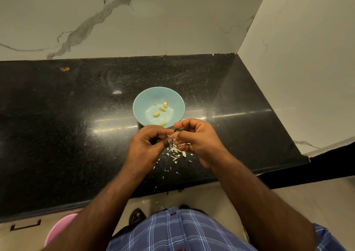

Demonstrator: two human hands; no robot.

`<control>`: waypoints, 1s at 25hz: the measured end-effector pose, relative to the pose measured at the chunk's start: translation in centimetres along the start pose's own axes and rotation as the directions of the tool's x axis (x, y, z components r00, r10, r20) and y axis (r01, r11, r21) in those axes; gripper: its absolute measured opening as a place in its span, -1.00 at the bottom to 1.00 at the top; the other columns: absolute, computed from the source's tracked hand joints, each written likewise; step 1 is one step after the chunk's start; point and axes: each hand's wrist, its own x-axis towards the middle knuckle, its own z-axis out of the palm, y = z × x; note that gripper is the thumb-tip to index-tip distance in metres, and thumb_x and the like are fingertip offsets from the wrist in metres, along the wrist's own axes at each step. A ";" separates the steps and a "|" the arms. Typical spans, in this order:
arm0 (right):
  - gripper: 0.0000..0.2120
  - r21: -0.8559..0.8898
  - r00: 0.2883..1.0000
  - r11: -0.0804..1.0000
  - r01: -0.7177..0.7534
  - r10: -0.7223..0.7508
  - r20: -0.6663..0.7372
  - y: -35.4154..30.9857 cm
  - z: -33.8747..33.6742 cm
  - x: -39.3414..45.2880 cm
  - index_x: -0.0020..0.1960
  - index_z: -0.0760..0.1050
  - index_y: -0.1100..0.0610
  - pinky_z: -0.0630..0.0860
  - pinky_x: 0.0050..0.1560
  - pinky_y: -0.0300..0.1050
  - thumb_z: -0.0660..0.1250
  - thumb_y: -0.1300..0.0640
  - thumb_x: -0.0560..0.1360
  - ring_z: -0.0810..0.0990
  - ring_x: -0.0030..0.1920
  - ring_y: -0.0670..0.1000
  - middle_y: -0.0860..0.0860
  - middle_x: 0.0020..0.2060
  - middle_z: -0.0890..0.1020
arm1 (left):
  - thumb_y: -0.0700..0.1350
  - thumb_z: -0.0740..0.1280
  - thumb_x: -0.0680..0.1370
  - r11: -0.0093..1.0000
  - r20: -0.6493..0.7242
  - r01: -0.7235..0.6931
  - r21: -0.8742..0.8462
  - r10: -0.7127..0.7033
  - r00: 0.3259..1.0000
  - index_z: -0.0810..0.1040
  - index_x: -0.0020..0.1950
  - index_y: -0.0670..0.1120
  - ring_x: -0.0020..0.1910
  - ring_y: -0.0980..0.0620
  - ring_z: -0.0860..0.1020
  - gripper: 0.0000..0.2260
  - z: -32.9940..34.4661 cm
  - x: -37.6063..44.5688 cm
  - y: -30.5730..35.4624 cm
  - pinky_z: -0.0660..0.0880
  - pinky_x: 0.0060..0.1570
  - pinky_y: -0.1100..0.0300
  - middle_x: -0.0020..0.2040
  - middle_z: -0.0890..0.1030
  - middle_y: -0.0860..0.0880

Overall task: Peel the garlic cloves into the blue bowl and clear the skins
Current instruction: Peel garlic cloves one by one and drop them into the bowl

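A blue bowl (pixel 146 101) stands on the black counter, holding several peeled yellow cloves (pixel 162 108). Just in front of it, both hands meet over a pale garlic clove (pixel 170 135). My left hand (pixel 148 145) pinches the clove with curled fingers. My right hand (pixel 197 141) pinches the same clove from the right between thumb and fingertips. Something small and dark shows between the fingertips; I cannot tell what it is. Below the hands, white garlic skins (pixel 175 151) lie scattered on the counter.
The black granite counter (pixel 67 126) meets marble walls at the back and right. Its front edge runs under my forearms. Skin flakes reach that edge. A pink tub (pixel 57 229) sits on the floor, lower left.
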 end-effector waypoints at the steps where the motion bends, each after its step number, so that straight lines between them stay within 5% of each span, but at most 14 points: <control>1: -0.78 0.000 1.000 1.000 0.009 -0.009 0.006 0.1 0.1 0.1 0.09 0.58 0.24 0.57 -0.27 -0.17 0.35 0.45 0.50 0.62 -0.30 -0.03 0.13 -0.23 0.65 | -0.33 0.54 0.43 1.000 0.000 0.000 -0.003 0.000 1.000 0.73 -0.01 -0.03 -0.03 -0.02 0.68 -0.76 0.0 0.0 0.0 0.65 0.07 0.00 -0.04 0.71 -0.03; 11: -0.84 -0.204 0.988 0.970 0.135 -0.146 -0.043 1.4 0.0 0.4 0.01 0.62 0.09 0.58 -0.19 -0.20 0.34 0.31 0.58 0.61 -0.22 -0.06 0.04 -0.18 0.69 | -0.17 0.52 0.39 0.960 0.046 0.149 -0.239 -0.142 0.989 0.70 0.01 -0.11 -0.06 -0.07 0.73 -0.79 0.3 -0.2 0.7 0.66 0.07 0.03 -0.09 0.75 -0.11; 18: -0.86 0.004 0.998 0.998 0.062 -0.062 -0.016 0.4 -0.2 0.2 0.07 0.59 0.31 0.56 -0.26 -0.19 0.40 0.37 0.52 0.61 -0.28 -0.02 0.11 -0.27 0.68 | -0.31 0.52 0.46 0.984 0.059 0.114 -0.140 -0.107 0.993 0.70 0.04 -0.11 -0.01 -0.11 0.72 -0.81 0.2 -0.1 0.3 0.64 0.12 -0.11 -0.06 0.75 -0.10; 25: -0.81 -0.054 0.999 0.998 0.029 -0.030 -0.025 0.4 0.2 0.4 0.04 0.57 0.20 0.52 -0.33 -0.19 0.39 0.40 0.47 0.57 -0.34 -0.05 0.15 -0.19 0.63 | -0.28 0.54 0.46 0.994 0.057 0.090 -0.062 -0.087 0.995 0.70 0.05 -0.09 -0.01 -0.08 0.71 -0.80 0.2 -0.2 0.1 0.64 0.09 -0.17 -0.06 0.74 -0.07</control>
